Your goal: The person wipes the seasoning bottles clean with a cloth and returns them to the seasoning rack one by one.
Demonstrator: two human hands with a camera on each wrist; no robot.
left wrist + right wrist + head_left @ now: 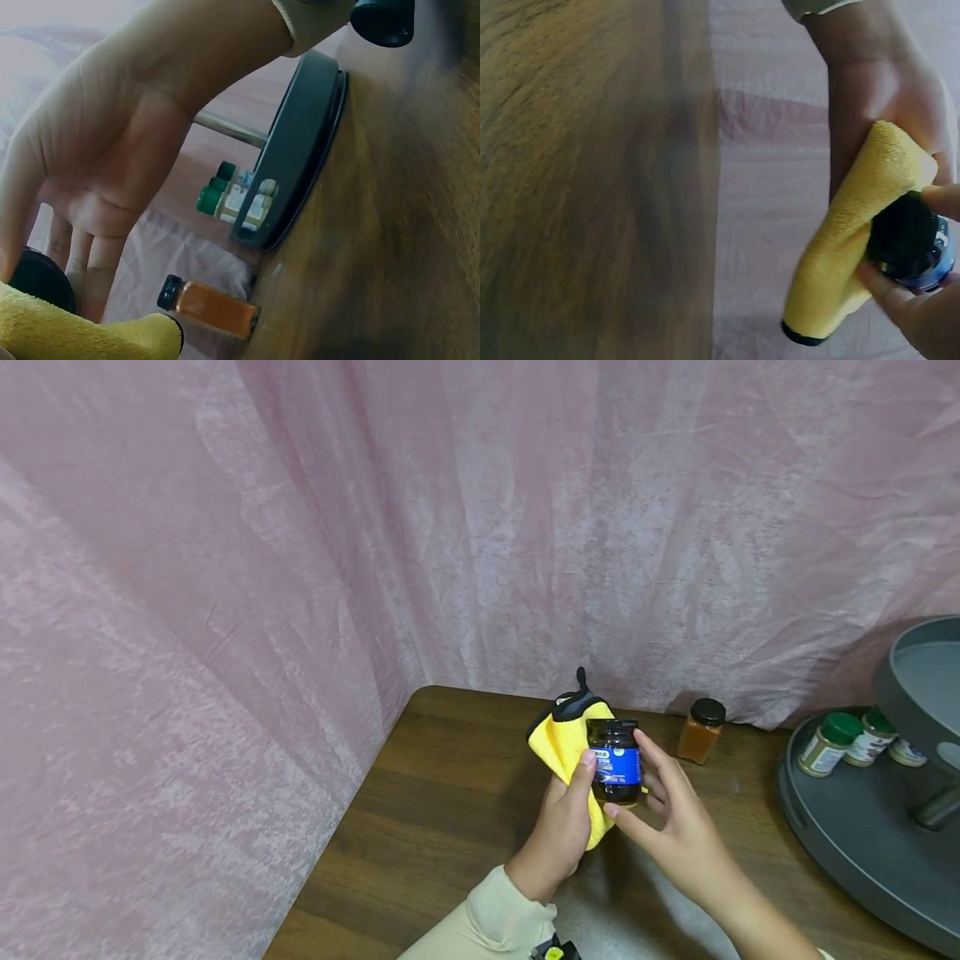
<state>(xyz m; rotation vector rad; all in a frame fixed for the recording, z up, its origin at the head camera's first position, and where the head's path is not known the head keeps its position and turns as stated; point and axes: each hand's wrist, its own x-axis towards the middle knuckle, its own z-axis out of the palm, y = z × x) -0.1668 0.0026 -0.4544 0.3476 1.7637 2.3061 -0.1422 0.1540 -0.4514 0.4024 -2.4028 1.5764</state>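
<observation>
A dark glass jar [618, 767] with a blue label is held up over the table, between both hands. My left hand [561, 828] grips a yellow cloth [561, 747] with black edging, wrapped against the jar's left side, its thumb at the label's edge. My right hand [681, 818] holds the jar from the right, fingers along its upper side and thumb near its base. In the right wrist view, the jar's round dark end [904, 231] sits between the right fingers and the cloth [855, 217]. Most left fingers are hidden behind cloth and jar.
A square jar of orange-brown contents with a black lid [701, 732] stands near the table's back edge. At right, a grey two-tier round stand [847, 835] carries several green-lidded spice jars [829, 745]. Pink curtains [525, 527] hang behind the wooden table [420, 777].
</observation>
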